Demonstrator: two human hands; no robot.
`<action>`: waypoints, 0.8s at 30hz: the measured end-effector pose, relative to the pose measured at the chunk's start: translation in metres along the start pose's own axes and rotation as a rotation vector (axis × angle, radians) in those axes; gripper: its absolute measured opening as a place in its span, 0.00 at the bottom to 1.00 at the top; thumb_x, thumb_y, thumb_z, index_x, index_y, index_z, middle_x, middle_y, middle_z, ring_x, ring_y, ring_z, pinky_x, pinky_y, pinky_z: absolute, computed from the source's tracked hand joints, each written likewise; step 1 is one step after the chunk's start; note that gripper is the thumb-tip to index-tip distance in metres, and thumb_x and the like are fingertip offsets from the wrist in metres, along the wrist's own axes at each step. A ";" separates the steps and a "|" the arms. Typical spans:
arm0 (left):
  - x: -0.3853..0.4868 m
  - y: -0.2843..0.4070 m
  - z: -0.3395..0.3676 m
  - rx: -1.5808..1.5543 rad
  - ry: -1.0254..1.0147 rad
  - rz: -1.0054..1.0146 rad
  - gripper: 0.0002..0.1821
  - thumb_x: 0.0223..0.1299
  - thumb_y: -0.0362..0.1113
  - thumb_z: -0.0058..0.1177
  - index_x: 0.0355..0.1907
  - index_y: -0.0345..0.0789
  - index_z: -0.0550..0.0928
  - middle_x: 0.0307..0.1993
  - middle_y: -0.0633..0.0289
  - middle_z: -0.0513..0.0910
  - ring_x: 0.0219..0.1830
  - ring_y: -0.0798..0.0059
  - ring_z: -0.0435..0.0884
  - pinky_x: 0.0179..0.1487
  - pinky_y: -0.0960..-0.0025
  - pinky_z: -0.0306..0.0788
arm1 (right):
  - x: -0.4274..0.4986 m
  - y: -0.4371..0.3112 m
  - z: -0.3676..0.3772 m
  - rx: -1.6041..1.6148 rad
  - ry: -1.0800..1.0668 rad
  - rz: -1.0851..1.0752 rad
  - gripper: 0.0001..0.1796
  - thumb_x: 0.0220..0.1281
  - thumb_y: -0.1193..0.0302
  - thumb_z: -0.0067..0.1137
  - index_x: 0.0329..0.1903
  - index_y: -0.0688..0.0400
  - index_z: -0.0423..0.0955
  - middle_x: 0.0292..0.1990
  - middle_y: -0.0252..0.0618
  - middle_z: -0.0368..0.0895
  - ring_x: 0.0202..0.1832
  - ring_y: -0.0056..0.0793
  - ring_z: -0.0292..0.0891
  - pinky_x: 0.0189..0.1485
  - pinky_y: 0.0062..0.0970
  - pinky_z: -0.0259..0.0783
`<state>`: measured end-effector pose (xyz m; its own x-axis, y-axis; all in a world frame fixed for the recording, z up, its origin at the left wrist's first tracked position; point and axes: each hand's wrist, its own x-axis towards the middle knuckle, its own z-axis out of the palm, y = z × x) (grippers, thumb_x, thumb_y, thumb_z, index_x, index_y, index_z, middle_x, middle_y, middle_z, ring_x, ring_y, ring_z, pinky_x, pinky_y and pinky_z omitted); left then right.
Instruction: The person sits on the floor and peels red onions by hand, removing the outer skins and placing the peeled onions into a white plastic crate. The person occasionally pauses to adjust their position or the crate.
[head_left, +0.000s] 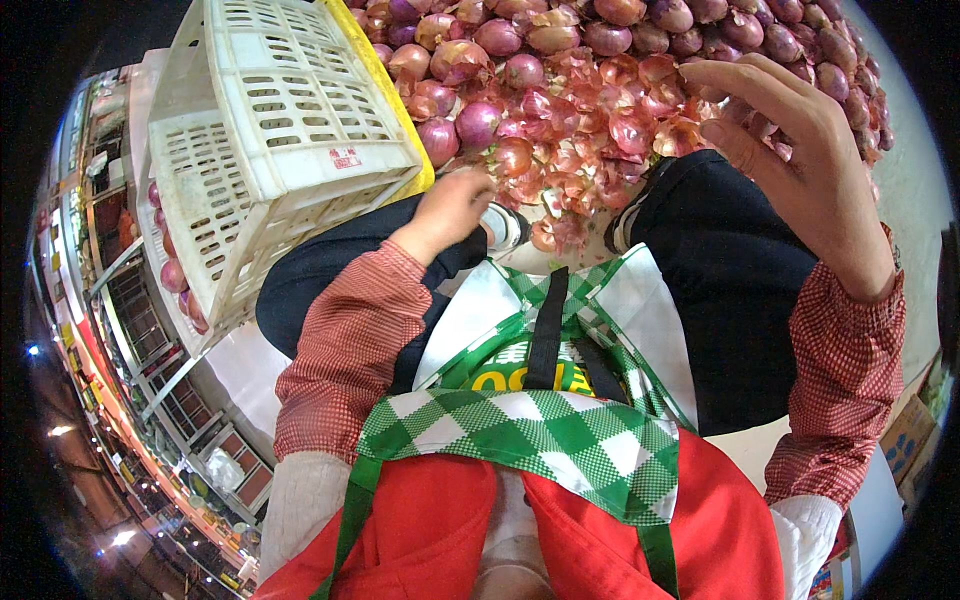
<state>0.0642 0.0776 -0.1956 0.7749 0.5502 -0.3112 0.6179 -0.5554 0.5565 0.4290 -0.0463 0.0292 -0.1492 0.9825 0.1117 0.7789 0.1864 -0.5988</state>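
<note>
My left hand (452, 208) is above my left knee and shoe, its fingers curled and blurred; whether it holds anything is not clear. To the right, my right hand (799, 142) hovers over the edge of the onion heap, thumb and fingers apart, with no onion seen in its grasp. Between the hands lies a layer of loose onion skins (570, 150). Whole red onions (478, 124) are piled behind and beside the skins. A white plastic crate (300, 112) with a yellow rim stands on its side near my left hand.
More onions (173, 276) show behind the crate at the left. My knees (742, 300) in dark trousers flank the skins, and a green checked apron (525, 427) covers my lap. Market shelves (135, 315) run along the far left. A cardboard box (909, 435) is at the right.
</note>
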 end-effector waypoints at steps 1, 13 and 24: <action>-0.006 -0.001 0.010 0.124 -0.089 0.041 0.10 0.59 0.33 0.57 0.43 0.39 0.87 0.39 0.49 0.85 0.47 0.51 0.84 0.50 0.51 0.76 | 0.000 0.001 0.001 0.002 -0.001 -0.008 0.18 0.70 0.74 0.61 0.60 0.61 0.79 0.43 0.38 0.82 0.36 0.24 0.77 0.38 0.23 0.74; -0.082 0.014 0.085 1.210 -0.607 0.364 0.17 0.62 0.41 0.52 0.46 0.41 0.92 0.59 0.64 0.79 0.69 0.60 0.67 0.72 0.46 0.54 | -0.003 0.022 0.003 0.032 -0.019 -0.081 0.19 0.69 0.74 0.63 0.61 0.62 0.78 0.41 0.41 0.82 0.35 0.25 0.78 0.37 0.25 0.74; -0.081 0.016 0.086 1.214 -0.696 0.273 0.17 0.64 0.41 0.53 0.52 0.49 0.90 0.56 0.67 0.79 0.67 0.68 0.68 0.61 0.59 0.60 | -0.006 0.028 0.003 -0.040 0.022 -0.145 0.17 0.71 0.72 0.61 0.59 0.61 0.79 0.45 0.42 0.83 0.39 0.29 0.80 0.42 0.30 0.76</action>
<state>0.0233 -0.0295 -0.2280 0.5731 0.1251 -0.8099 -0.1054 -0.9688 -0.2242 0.4494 -0.0473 0.0094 -0.2487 0.9451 0.2121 0.7738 0.3256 -0.5433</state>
